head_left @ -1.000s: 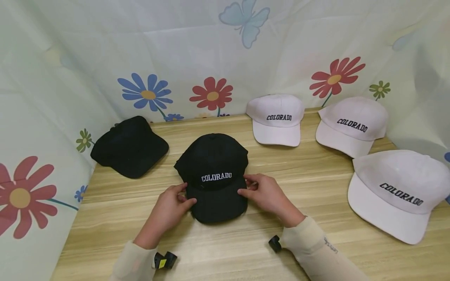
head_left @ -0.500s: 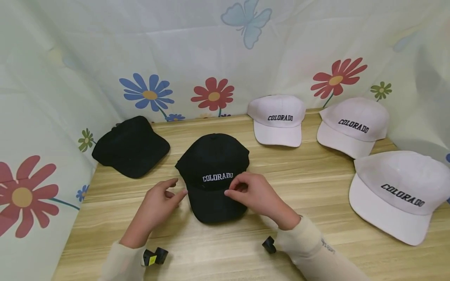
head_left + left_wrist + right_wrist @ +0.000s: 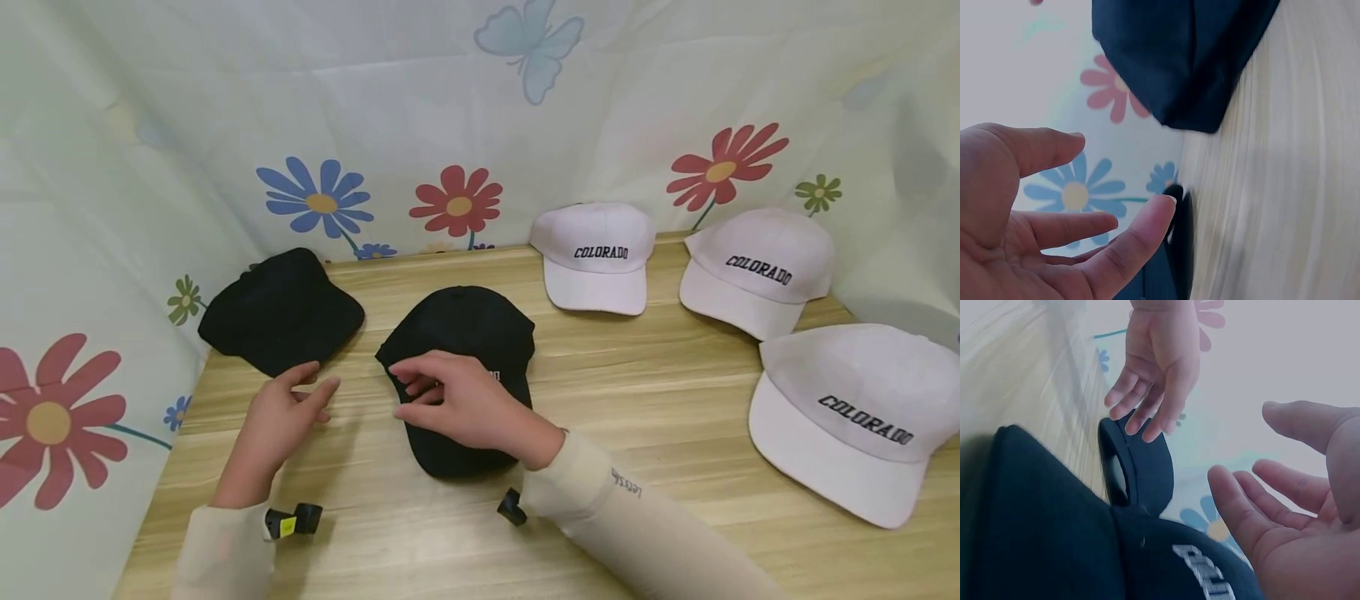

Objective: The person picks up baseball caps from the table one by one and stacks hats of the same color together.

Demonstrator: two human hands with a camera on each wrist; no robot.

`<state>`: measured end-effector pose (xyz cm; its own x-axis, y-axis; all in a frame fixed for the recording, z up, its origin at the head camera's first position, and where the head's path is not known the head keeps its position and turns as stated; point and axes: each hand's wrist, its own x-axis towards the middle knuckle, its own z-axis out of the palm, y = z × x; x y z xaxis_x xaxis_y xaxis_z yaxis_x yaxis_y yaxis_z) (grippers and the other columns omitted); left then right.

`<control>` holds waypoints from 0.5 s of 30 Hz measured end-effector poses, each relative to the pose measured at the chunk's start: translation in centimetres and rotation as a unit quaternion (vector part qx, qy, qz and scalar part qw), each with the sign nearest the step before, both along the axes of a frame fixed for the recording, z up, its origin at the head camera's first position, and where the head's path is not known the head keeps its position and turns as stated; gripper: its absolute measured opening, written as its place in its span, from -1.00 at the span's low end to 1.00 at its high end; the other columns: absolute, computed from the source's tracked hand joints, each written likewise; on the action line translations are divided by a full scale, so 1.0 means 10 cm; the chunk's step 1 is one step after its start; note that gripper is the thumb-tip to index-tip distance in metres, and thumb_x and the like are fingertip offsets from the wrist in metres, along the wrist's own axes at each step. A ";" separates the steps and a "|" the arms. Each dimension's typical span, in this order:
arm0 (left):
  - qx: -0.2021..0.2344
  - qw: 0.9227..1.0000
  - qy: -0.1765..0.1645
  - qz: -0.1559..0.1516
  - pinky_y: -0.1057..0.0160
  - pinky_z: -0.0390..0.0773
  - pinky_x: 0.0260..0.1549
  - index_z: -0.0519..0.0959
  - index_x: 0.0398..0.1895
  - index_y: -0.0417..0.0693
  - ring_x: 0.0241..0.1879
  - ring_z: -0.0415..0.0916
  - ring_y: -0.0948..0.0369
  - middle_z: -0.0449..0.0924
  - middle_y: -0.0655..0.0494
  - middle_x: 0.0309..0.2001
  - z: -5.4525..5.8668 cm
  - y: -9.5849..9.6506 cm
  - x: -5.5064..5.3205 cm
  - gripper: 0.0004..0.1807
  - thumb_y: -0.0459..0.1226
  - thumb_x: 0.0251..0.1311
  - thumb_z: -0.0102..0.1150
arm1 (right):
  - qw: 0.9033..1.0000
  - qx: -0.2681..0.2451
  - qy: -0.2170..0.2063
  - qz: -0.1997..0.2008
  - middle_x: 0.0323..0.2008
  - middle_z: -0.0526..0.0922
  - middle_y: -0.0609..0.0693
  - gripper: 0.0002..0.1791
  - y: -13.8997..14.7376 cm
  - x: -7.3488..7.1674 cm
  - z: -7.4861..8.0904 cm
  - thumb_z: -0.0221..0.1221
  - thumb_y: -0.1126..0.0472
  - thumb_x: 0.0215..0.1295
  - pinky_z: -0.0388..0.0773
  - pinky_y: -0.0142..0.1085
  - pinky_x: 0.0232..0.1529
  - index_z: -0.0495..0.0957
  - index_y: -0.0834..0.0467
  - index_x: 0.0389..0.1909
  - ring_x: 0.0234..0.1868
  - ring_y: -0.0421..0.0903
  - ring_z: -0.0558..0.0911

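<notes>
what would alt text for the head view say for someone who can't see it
A person's right hand hovers over a black cap on a wood-grain table, the left hand near another black cap; three white COLORADO caps sit at right.

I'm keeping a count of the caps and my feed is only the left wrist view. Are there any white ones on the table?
Observer: Yes, three white caps, all toward the person's right on the table.
Operator: Where is the right hand?
Observer: In the head view the right hand is over the nearer black cap, hiding part of its front.
Operator: Anything written on that cap?
Observer: Yes, white lettering on its front; the right wrist view shows only a part of it.
</notes>
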<state>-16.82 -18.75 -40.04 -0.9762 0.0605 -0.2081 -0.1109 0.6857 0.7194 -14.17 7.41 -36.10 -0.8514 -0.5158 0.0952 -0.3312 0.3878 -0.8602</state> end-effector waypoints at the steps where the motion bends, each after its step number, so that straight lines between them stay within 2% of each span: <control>1: -0.001 1.000 0.001 0.004 0.32 0.56 -0.28 0.18 0.43 -0.27 -0.26 0.70 0.15 0.32 -0.29 0.32 -0.01 -0.02 -0.01 -0.18 0.14 0.33 0.00 | 1.000 0.001 -0.004 0.001 0.04 0.57 0.05 -0.50 -0.04 -0.03 0.01 0.31 0.18 0.23 0.58 -0.46 -0.05 0.50 0.13 0.20 0.00 -0.06 0.64; 4: 0.003 1.000 -0.006 0.014 0.34 0.56 -0.29 0.16 0.44 -0.28 -0.25 0.69 0.14 0.31 -0.31 0.32 -0.02 -0.08 -0.05 -0.17 0.14 0.34 -0.02 | 1.000 0.004 -0.006 0.004 0.04 0.57 0.02 -0.46 -0.14 -0.09 0.02 0.30 0.18 0.23 0.57 -0.49 -0.05 0.47 0.12 0.24 0.02 -0.11 0.63; 11: 0.013 0.998 -0.037 0.039 0.03 0.57 0.00 0.07 0.49 -0.21 -0.21 0.69 0.17 0.24 -0.30 0.36 -0.04 -0.24 -0.11 -0.08 0.26 0.31 -0.11 | 0.999 0.037 0.009 -0.001 0.04 0.57 -0.01 -0.44 -0.29 -0.21 0.04 0.29 0.13 0.24 0.54 -0.54 -0.05 0.45 0.11 0.27 -0.01 -0.20 0.62; 15: 0.018 0.997 -0.046 0.054 -0.02 0.52 0.06 0.05 0.50 -0.23 -0.22 0.69 0.18 0.23 -0.32 0.35 -0.06 -0.33 -0.09 -0.03 0.29 0.28 -0.12 | 0.999 0.047 0.002 -0.003 0.05 0.57 -0.01 -0.43 -0.39 -0.25 0.01 0.29 0.11 0.25 0.53 -0.53 -0.04 0.44 0.10 0.28 -0.01 -0.21 0.62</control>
